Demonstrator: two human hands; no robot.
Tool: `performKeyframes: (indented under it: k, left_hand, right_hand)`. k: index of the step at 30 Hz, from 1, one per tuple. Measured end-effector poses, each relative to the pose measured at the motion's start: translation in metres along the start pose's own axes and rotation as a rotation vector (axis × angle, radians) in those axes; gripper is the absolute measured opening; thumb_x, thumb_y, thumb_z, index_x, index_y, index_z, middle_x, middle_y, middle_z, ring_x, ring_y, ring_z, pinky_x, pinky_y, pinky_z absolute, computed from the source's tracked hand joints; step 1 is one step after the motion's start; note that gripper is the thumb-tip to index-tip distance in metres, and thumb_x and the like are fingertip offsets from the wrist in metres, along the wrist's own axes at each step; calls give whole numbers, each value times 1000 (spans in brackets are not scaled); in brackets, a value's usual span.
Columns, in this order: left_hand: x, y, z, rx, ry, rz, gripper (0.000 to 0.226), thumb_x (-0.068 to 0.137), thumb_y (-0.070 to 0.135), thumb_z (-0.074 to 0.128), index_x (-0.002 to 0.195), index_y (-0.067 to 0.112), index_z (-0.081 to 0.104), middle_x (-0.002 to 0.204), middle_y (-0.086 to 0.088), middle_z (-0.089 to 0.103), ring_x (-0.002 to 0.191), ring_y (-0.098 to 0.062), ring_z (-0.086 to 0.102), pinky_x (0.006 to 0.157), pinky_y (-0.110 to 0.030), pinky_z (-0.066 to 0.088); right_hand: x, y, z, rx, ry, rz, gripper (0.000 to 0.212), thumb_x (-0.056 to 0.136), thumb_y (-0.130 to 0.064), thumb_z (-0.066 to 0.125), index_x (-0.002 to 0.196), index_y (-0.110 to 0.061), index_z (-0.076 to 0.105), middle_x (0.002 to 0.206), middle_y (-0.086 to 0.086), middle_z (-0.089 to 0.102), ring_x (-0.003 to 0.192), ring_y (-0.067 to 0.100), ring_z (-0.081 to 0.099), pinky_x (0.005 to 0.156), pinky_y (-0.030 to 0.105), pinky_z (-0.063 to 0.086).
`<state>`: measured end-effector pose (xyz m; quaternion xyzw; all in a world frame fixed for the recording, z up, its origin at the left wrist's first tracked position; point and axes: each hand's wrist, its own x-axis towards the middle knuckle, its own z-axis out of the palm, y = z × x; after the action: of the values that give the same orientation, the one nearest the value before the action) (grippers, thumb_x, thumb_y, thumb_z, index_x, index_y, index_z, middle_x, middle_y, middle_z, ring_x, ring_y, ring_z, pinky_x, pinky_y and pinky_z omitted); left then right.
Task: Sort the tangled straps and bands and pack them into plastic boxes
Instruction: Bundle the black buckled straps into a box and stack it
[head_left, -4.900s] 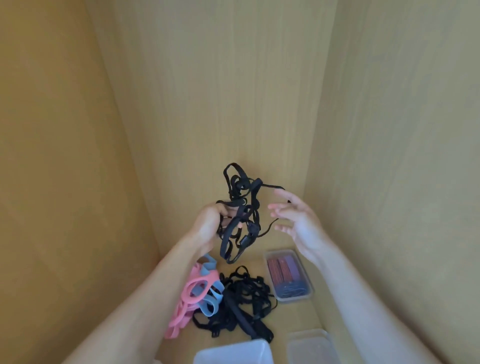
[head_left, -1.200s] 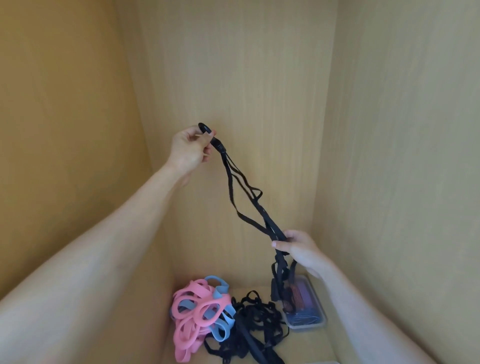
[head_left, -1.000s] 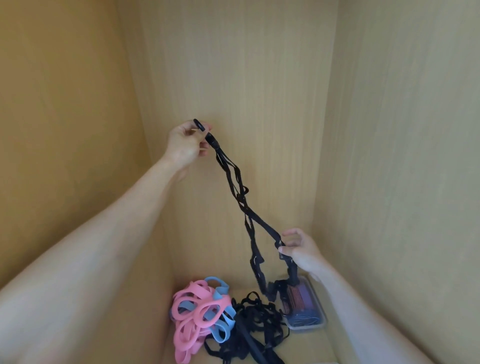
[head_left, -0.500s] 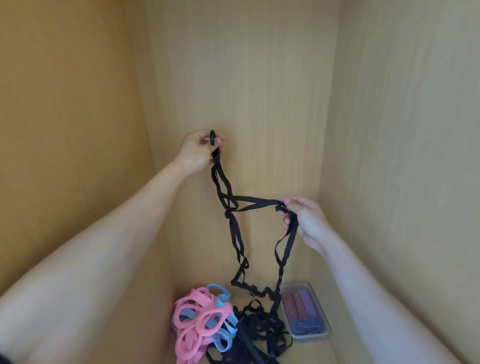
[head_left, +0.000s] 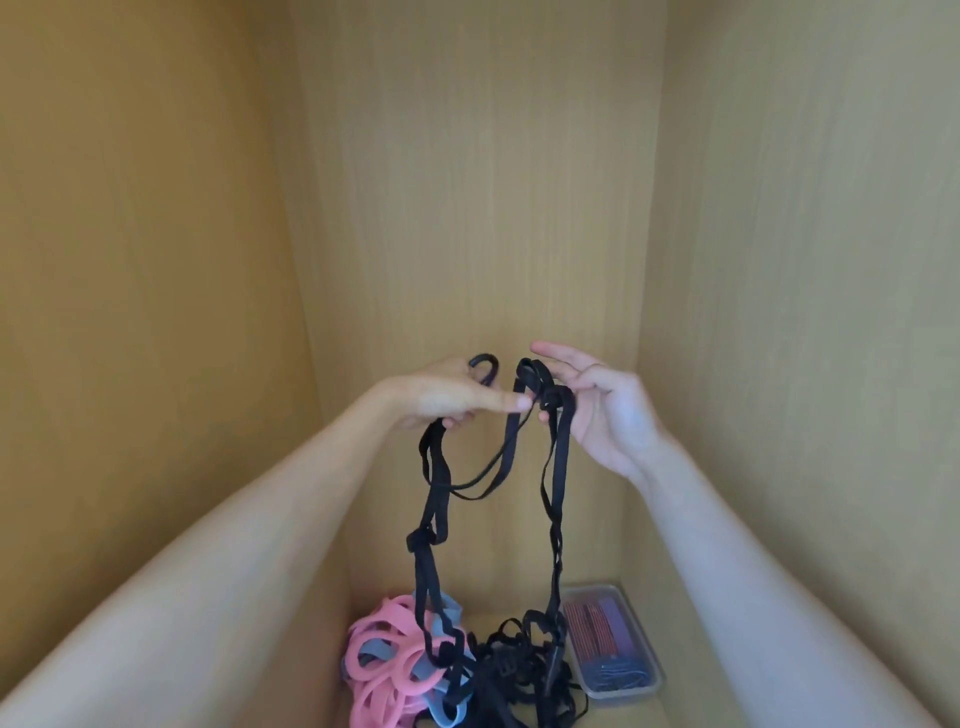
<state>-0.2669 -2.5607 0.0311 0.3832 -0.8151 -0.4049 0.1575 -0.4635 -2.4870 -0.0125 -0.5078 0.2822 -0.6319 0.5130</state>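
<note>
High above the shelf floor, my left hand (head_left: 441, 397) and right hand (head_left: 608, 410) each pinch an end of the black strap (head_left: 556, 483), its loops dangling onto the tangle (head_left: 519, 675). I judge I'm freeing it; next comes folding it for the plastic box (head_left: 652, 680).

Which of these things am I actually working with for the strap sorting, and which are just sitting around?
In the job:
black strap, held up by the left hand and right hand
black strap pile on the floor
pink and blue bands beside it
plastic box, holding red and blue items

Just there:
wooden walls around it all
</note>
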Motion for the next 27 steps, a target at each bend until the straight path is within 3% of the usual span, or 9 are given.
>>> performKeyframes:
  k: [1,5,7,9,12,15,20,25,27]
  left_hand:
    - [0,1,1,2,-54,-2,48,78,48,83,95,11,58,56,13,36,53,-11,27,52,-23,25]
    - [1,5,2,-46,-87,13,21,89,22,75,87,17,55,61,3,32,51,-11,24,50,-24,20]
    - [0,9,2,-75,-17,19,16,94,20,68,90,18,53,57,3,34,48,-11,23,49,-24,19]
    - [-2,13,-2,-189,76,36,14,99,18,60,105,14,49,60,-1,56,44,-9,22,43,-21,20]
    - [-3,16,-11,-350,161,72,12,102,10,49,112,11,42,103,-17,76,41,-9,23,38,-20,20]
    - [-2,17,-13,-392,253,111,12,101,7,47,112,7,46,85,-15,75,41,-10,23,38,-21,20]
    - [-3,11,-14,-320,301,123,15,91,17,60,99,11,49,61,-3,45,45,-13,22,42,-24,19]
    - [-10,2,-1,12,186,-4,65,63,67,83,101,16,67,52,10,36,45,-12,27,42,-20,27]
    - [-8,-1,8,131,189,-10,62,61,63,86,94,13,68,47,16,42,41,-8,36,38,-16,30]
  right_hand:
    - [0,-1,1,-6,-5,-6,63,74,-7,45,135,0,55,113,18,68,86,27,65,69,35,49]
    - [-3,-1,1,-72,18,-44,52,86,14,37,132,1,58,116,19,67,95,28,59,68,33,47]
    - [-5,0,-2,-93,28,-55,51,88,20,37,129,0,59,115,17,70,92,23,62,67,30,47]
    - [-8,2,-5,-123,50,-52,49,89,21,41,128,-2,60,113,15,72,91,20,65,67,29,49]
    - [-13,8,-9,-230,107,-25,44,90,20,49,125,-4,62,108,15,71,90,21,63,73,31,51]
    - [-17,17,-8,-469,157,40,36,90,12,57,112,-14,69,106,9,74,81,18,62,84,33,53]
    - [-22,25,-5,-634,182,80,18,96,-6,61,88,-19,73,71,-9,65,65,9,54,68,24,42]
    - [-17,17,-4,-592,240,20,16,100,-11,59,104,-6,73,57,-16,52,59,8,42,61,21,35]
    - [-15,13,-1,-573,219,12,21,101,-14,58,109,1,70,60,-11,46,58,8,38,59,21,33]
